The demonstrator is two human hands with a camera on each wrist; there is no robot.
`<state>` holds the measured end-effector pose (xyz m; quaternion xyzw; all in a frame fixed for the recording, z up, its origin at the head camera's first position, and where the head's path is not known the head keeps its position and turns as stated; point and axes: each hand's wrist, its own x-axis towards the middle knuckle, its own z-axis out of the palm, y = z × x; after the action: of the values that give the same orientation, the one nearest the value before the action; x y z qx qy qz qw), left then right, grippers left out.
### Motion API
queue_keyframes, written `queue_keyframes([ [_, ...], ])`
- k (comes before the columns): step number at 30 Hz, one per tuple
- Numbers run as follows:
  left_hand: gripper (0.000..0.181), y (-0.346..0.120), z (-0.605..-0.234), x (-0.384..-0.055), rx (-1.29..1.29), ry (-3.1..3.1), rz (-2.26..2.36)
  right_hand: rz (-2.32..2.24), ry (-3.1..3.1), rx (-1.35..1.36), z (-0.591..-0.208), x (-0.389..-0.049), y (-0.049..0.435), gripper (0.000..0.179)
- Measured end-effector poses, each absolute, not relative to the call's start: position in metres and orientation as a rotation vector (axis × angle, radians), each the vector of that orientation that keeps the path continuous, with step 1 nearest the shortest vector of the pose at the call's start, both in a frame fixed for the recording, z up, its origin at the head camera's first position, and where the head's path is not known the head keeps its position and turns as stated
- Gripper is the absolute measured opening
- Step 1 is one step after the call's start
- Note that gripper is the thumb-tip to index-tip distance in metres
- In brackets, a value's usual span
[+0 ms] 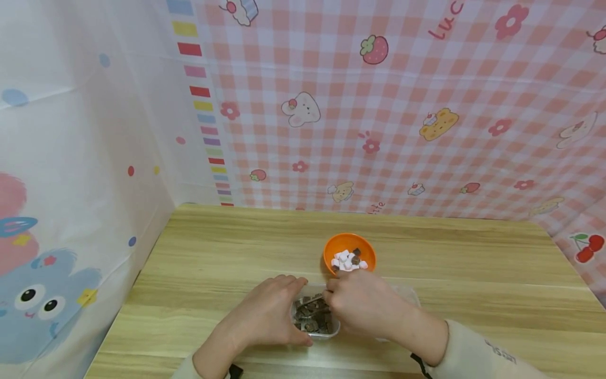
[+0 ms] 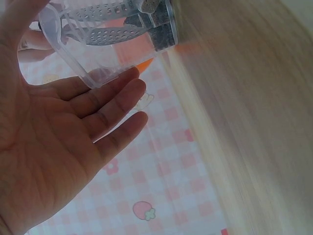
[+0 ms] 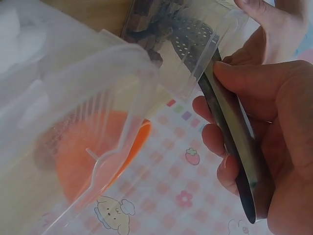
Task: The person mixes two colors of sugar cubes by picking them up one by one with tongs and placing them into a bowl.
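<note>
Watching remotely, I saw the right hand (image 1: 362, 304) clamped on tongs (image 3: 229, 110), tips inside the tub (image 1: 326, 335) among dark chunks (image 1: 311, 319). The tub stood near the bowl (image 1: 341, 242), held between thumb and fingers of the left hand (image 1: 272, 311); hard prying, I judged, could tip it.

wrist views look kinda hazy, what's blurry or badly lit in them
Left wrist: the left hand sits in shade against the paler checked cloth, and the tabletop looks soft and smeared. Right wrist: the near clear container is milky and out of focus, veiling much of the orange bowl, while the tongs read more clearly.
</note>
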<state>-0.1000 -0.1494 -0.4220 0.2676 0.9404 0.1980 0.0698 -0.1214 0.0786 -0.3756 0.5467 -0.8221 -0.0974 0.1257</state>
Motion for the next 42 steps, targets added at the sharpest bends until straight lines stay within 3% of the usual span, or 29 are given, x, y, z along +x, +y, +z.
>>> queue_keyframes([
  [10, 0.105, -0.1494, -0.4214, -0.0995, 0.813, 2.835, 0.593, -0.342, -2.361, 1.607, -0.3753, -0.1213, 0.0769, 0.010],
  [26, 0.104, -0.1500, -0.4219, -0.0992, 0.827, 2.845, 0.593, -0.337, -2.374, 1.594, -0.3755, -0.1211, 0.0822, 0.020],
  [42, 0.104, -0.1493, -0.4226, -0.0996, 0.822, 2.846, 0.597, -0.313, -2.418, 1.547, -0.3712, -0.1200, 0.0751, 0.008],
])
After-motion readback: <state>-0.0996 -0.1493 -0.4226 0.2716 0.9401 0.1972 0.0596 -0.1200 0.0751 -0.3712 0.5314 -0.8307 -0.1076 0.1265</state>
